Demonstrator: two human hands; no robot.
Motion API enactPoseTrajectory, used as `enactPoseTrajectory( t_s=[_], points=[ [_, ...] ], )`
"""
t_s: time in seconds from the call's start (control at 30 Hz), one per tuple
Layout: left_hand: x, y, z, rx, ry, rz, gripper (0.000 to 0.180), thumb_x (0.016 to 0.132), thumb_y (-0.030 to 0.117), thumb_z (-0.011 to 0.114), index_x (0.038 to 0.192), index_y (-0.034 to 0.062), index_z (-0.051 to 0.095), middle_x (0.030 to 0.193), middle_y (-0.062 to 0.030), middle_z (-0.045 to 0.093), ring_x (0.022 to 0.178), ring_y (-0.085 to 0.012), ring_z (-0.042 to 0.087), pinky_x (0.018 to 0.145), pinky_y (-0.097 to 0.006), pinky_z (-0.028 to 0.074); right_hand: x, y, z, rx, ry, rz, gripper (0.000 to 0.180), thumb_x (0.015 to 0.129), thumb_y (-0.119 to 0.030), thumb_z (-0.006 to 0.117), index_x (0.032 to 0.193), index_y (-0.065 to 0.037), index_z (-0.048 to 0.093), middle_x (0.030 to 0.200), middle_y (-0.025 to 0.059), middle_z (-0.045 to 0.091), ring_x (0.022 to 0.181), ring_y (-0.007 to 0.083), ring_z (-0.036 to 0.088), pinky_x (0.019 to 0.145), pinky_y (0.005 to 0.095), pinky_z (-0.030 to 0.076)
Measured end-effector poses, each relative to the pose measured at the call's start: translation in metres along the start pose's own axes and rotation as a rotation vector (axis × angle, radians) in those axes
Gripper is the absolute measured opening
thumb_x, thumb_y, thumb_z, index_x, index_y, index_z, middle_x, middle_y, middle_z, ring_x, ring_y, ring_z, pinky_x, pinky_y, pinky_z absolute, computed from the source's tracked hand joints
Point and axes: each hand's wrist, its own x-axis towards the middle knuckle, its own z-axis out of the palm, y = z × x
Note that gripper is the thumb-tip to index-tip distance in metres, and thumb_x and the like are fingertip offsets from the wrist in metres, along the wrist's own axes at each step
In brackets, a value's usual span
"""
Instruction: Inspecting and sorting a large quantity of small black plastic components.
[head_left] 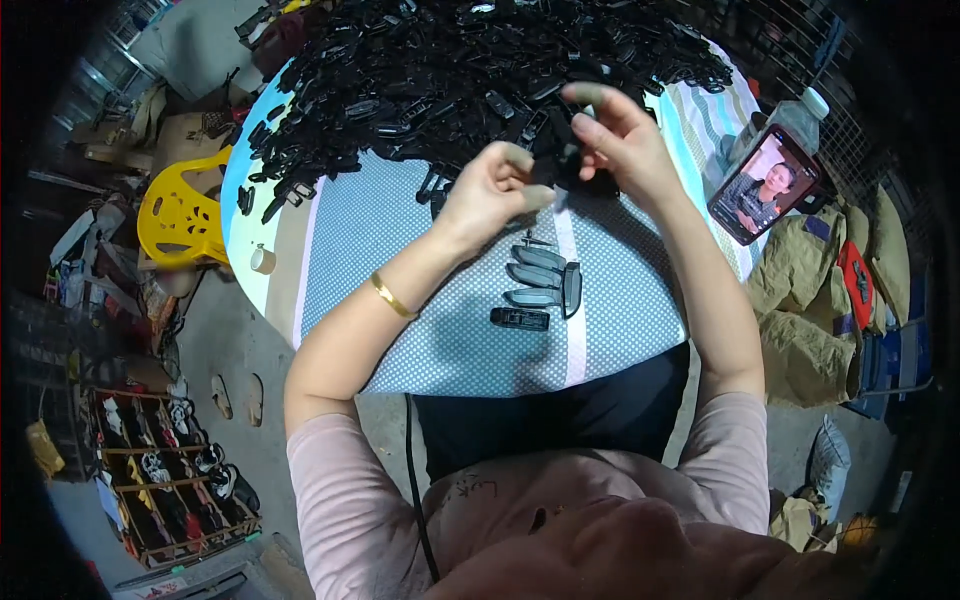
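Over the inner edge of a large heap of black plastic parts (400,80), my two hands face each other. My left hand (490,195) has its thumb and forefinger apart, the other fingers curled; no held thing shows between them. My right hand (622,145) is curled, its fingers bent toward the thumb. Whatever it grips is lost against the dark parts, and both hands' fingertips are slightly blurred. Nearer me on the cloth lie several slim dark grey shell pieces (537,276), an upright curved black piece (571,290) at their right, and a flat black rectangular part (520,318).
The round table wears a patterned cloth (400,350). A phone (765,185) showing a person leans by a clear bottle (800,115) at right. A small white cup (262,260) sits at the left edge. Beyond are a yellow chair (180,210), a shoe rack (170,475) and sacks (800,270).
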Motion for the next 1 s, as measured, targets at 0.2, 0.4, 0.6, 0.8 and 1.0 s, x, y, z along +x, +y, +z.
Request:
enactPoseTrajectory(
  t_s=[0.2,0.4,0.6,0.8,1.0],
  points=[
    [-0.002,0.007,-0.002,-0.144,-0.033,0.0,0.042,0.078,-0.004,0.058,0.118,-0.002,0.048,0.097,-0.0094,0.06,0.084,-0.0154,0.061,0.073,-0.027,0.053,-0.007,0.019,0.014,0.108,0.038,0.114,0.022,0.081,-0.011,0.064,0.099,-0.002,0.055,0.077,0.0017,0.057,0.06,0.0068,0.055,0.053,0.0191,0.048],
    [-0.007,0.014,-0.003,-0.327,0.066,-0.017,0.037,0.079,0.001,0.061,0.115,-0.0008,0.052,0.092,-0.0057,0.061,0.078,-0.0118,0.06,0.071,-0.025,0.051,-0.01,0.006,0.016,-0.108,-0.083,0.12,0.022,0.085,-0.015,0.059,0.101,0.001,0.058,0.079,0.0043,0.06,0.066,0.0088,0.058,0.058,0.019,0.049],
    [-0.005,0.011,-0.008,-0.103,0.115,0.072,0.029,0.077,0.001,0.063,0.107,-0.0002,0.059,0.09,-0.0049,0.063,0.078,-0.0093,0.058,0.069,-0.022,0.049,-0.011,0.014,0.021,-0.13,0.003,0.081,0.023,0.086,-0.023,0.058,0.095,-0.002,0.062,0.073,0.0005,0.061,0.06,0.0068,0.059,0.05,0.0172,0.045],
    [-0.006,0.011,-0.008,0.066,0.159,0.109,0.031,0.078,0.0,0.062,0.108,-0.0017,0.058,0.092,-0.0061,0.063,0.079,-0.0091,0.058,0.07,-0.021,0.048,-0.015,0.016,0.027,-0.184,0.0,0.164,0.021,0.088,-0.018,0.055,0.096,0.0,0.06,0.079,0.0025,0.06,0.06,0.008,0.059,0.049,0.0163,0.045],
    [-0.007,0.008,0.0,-0.387,0.1,-0.004,0.032,0.083,0.005,0.059,0.113,-0.0011,0.054,0.102,-0.0079,0.06,0.088,-0.0129,0.059,0.078,-0.023,0.049,-0.012,0.033,0.029,-0.792,0.146,-0.591,0.013,0.082,-0.009,0.06,0.088,0.003,0.058,0.082,0.0057,0.056,0.058,0.0087,0.056,0.052,0.0197,0.046]
  ],
)
